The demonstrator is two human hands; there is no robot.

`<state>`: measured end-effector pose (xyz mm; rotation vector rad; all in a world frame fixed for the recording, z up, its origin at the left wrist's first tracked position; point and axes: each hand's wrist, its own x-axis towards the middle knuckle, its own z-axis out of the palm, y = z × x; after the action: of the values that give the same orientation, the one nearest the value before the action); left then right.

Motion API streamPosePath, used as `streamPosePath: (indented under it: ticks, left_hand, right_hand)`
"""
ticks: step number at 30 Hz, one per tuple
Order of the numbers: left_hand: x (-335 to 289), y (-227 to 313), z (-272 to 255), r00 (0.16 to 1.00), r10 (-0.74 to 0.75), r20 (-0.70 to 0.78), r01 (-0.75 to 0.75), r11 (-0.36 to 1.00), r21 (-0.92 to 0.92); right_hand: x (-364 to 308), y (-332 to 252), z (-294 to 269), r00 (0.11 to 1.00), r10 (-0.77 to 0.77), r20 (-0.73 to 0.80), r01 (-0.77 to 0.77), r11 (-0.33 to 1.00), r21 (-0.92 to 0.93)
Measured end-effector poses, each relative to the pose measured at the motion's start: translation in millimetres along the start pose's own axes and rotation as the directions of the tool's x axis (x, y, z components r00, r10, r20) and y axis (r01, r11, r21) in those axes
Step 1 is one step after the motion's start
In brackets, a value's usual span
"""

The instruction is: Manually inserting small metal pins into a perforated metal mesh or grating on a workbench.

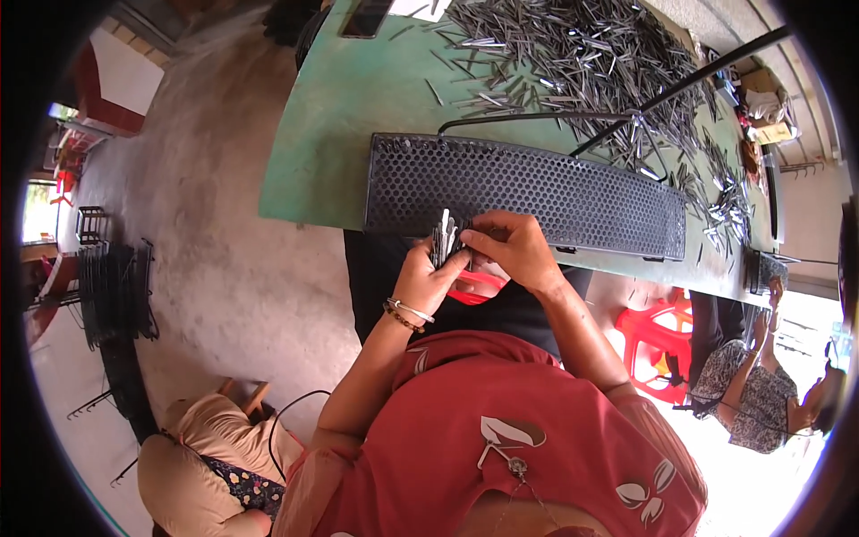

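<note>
Fingers of the left hand (420, 279) are clasping a bunch of thin metal strips (445, 237) in front of the body; those of the right hand (514, 249) are curling against its side, though whether they are gripping a strip cannot be told. The step in hand seems to be arranging the bunch, calling for a steady left hold and light right fingertips. The green surface (309, 161) is carrying a loose heap of strips (599, 54) and, nearer, a black perforated tray (537, 192). Below the hands, a smaller red item (477, 288) is sitting, its contents unclear.
</note>
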<state>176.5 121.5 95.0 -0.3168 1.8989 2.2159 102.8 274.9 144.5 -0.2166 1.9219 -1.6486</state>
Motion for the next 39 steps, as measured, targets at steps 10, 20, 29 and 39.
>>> streamPosePath:
  ticks: [10, 20, 29, 39]
  left_hand:
    - [-5, 23, -5, 0.981, -0.189, 0.033, 0.174, 0.809, -0.561]
    - [-5, 34, -13, 0.982, -0.140, -0.127, 0.061, 0.872, -0.486]
    - [-5, 36, -17, 0.973, -0.209, -0.098, 0.106, 0.783, -0.614]
    - [-9, 31, -15, 0.979, -0.205, 0.011, 0.176, 0.810, -0.559]
  right_hand:
    - [34, -34, -3, 0.976, -0.202, -0.080, 0.186, 0.967, -0.176]
    - [45, -32, 12, 0.963, -0.183, 0.197, 0.232, 0.936, -0.265]
    - [64, -48, 11, 0.941, -0.287, -0.177, 0.253, 0.948, -0.194]
    - [110, -32, 27, 0.816, -0.555, -0.161, 0.438, 0.776, -0.454]
